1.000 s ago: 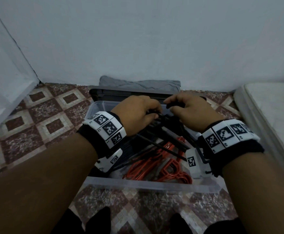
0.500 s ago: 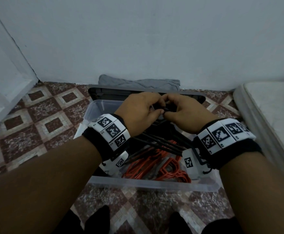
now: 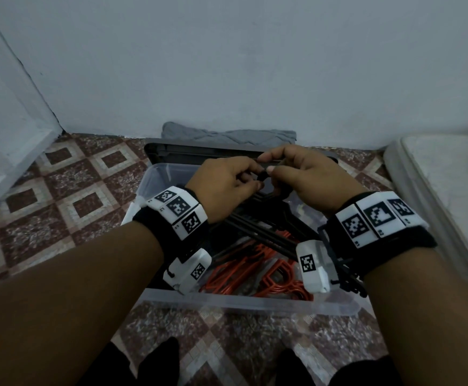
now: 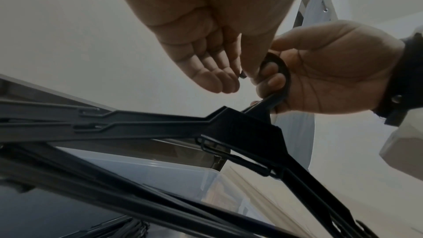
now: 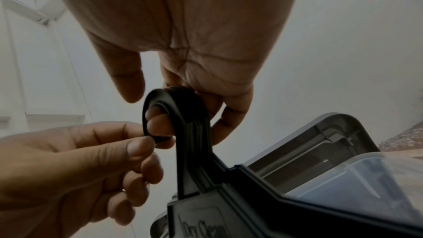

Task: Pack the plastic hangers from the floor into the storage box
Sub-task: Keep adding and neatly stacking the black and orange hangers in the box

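Note:
A bundle of black plastic hangers (image 3: 257,229) is held tilted over the clear storage box (image 3: 241,300), its bars sloping down into the box. My right hand (image 3: 305,176) curls its fingers through the black hook (image 5: 181,115). My left hand (image 3: 227,185) pinches the tip of that hook between thumb and forefinger (image 5: 137,146). The left wrist view shows the hanger shoulders (image 4: 240,126) just under both hands. Orange hangers (image 3: 255,271) lie piled on the box floor beneath the black ones.
The box's dark lid (image 3: 199,154) lies flat behind it, with a folded grey cloth (image 3: 227,135) against the wall. A mattress (image 3: 444,185) runs along the right. A white ledge (image 3: 9,151) stands at the left. My feet (image 3: 157,363) are on the patterned tiles in front.
My hands have drawn together at the hanger hook and lifted slightly toward the far side of the box. The left hand now pinches the hook tip.

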